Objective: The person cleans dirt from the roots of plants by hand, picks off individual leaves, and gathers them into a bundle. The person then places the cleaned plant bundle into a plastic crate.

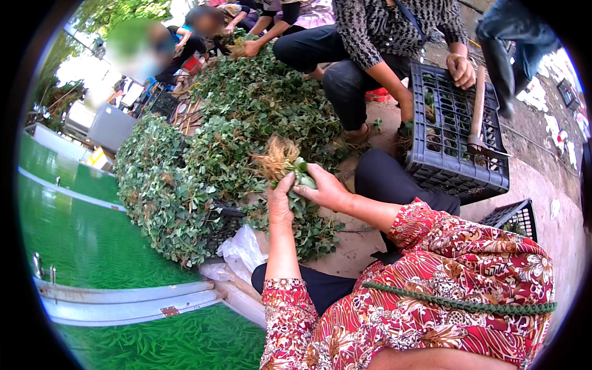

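Note:
A bunch of leafy seedlings (pixel 279 158) with pale brown bare roots is held up in front of me, roots pointing up and away. My left hand (pixel 281 198) is closed round its near left side, thumb up. My right hand (pixel 328 189) grips the same bunch from the right, its fingers over the green leaves and stems. Both hands meet at the bunch. Below and beyond them spreads a large heap of leafy green plants (pixel 246 105), with more plants piled to the left (pixel 163 185).
At the right, a co-worker's hand (pixel 461 71) rests on a black plastic crate (pixel 425 145); a wooden-handled hoe (pixel 478 108) lies against it. Another crate (pixel 524 216) stands near my right side. A clear plastic bag (pixel 243 250) lies by the green-printed panel (pixel 92 228). Other people crouch at the back.

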Tool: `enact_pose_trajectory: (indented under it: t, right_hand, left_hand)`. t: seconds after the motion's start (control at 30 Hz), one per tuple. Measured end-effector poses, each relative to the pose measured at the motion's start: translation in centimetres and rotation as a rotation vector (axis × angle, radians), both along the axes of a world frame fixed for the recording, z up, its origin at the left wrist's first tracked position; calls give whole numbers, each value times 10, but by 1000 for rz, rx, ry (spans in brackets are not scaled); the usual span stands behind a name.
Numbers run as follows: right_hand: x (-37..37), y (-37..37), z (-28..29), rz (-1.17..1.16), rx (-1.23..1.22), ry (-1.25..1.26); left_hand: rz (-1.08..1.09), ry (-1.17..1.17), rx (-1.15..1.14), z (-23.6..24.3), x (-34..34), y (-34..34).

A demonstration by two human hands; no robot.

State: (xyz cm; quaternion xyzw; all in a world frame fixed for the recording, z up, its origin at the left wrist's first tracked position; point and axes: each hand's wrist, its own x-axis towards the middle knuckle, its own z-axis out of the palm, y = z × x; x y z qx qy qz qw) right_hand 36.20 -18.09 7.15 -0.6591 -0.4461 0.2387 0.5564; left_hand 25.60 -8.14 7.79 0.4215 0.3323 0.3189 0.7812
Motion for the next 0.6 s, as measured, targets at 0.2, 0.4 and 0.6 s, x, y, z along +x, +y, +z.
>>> enact_pose_trajectory:
  t: [0.2, 0.4, 0.6]
  right_hand:
    - [1, 0, -12, 40, 39, -184]
    - [21, -8, -5, 114, -53, -159]
    - [28, -41, 17, -11, 76, -299]
  left_hand:
    - [-74, 99, -39, -11, -6, -4]
    - [-103, -46, -127, -21, 14, -3]
    - [-131, -91, -156, -9, 25, -1]
